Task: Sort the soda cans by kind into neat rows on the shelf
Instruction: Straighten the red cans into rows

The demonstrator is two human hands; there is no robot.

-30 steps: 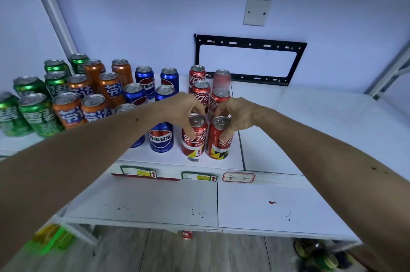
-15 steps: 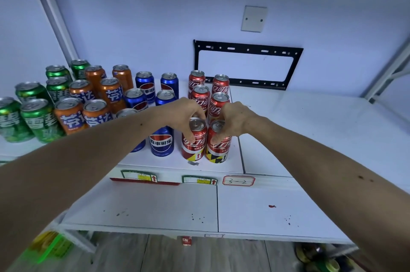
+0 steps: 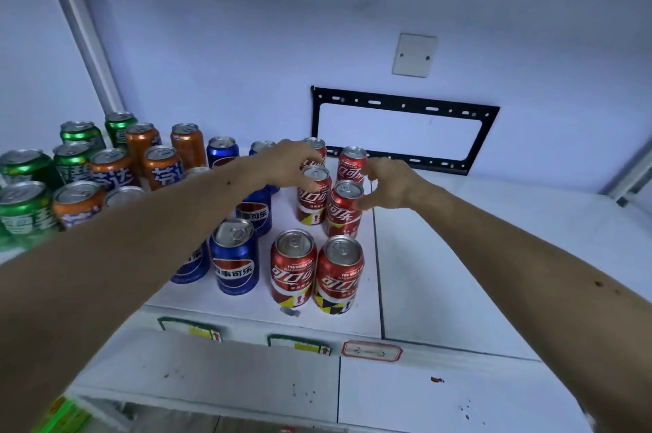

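Note:
Red cola cans stand in two columns on the white shelf (image 3: 458, 256). The front pair (image 3: 293, 266) (image 3: 340, 274) stands free near the shelf edge. My left hand (image 3: 289, 164) curls its fingers round the rim of the middle left red can (image 3: 314, 196). My right hand (image 3: 388, 182) is spread in a C shape, with its thumb touching the side of the middle right red can (image 3: 344, 210) and its fingers near the back right red can (image 3: 352, 161). Blue cola cans (image 3: 234, 263) stand left of the red ones, partly hidden by my left forearm.
Orange cans (image 3: 162, 168) and green cans (image 3: 24, 206) fill the shelf's left side in rows. A black metal bracket (image 3: 405, 108) hangs on the back wall. Price labels (image 3: 370, 349) line the shelf's front edge above a lower white shelf (image 3: 247, 379).
Both hands let go of the front pair of red cans and moved back to the middle pair. The camera has come closer to the shelf.

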